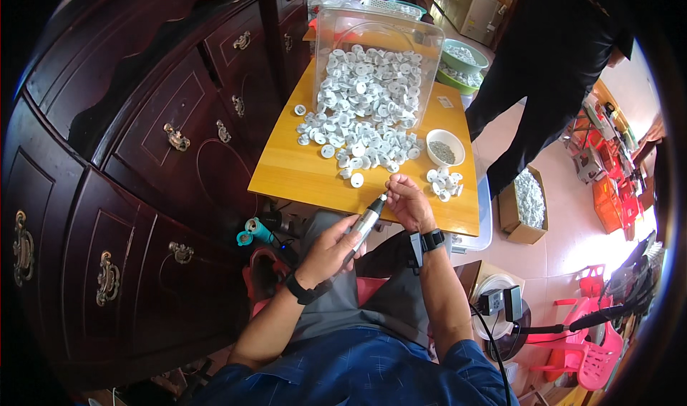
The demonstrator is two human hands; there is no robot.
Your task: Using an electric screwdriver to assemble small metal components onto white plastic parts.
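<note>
My left hand (330, 252) is wrapped round a silver and black pen-shaped power screwdriver (366, 224), which points up and to the right. At its tip is a small white plastic part (383, 197), pinched by the fingertips of my right hand (411, 204); those fingers partly hide it. Just beyond my hands, a heap of round white plastic pieces (358, 141) spills across the yellow wooden table (286, 173) from a clear plastic bin (435, 55) lying on its side. A white bowl (458, 138) of tiny metal pieces stands at the right, with a small cluster of white pieces (444, 185) nearer me.
Dark wooden drawers (164, 119) line the left side. A person in dark clothes (547, 55) stands right of the table, near a cardboard box (538, 227) of white pieces. Green basins (461, 56) are behind. A pink chair (597, 352) stands lower right.
</note>
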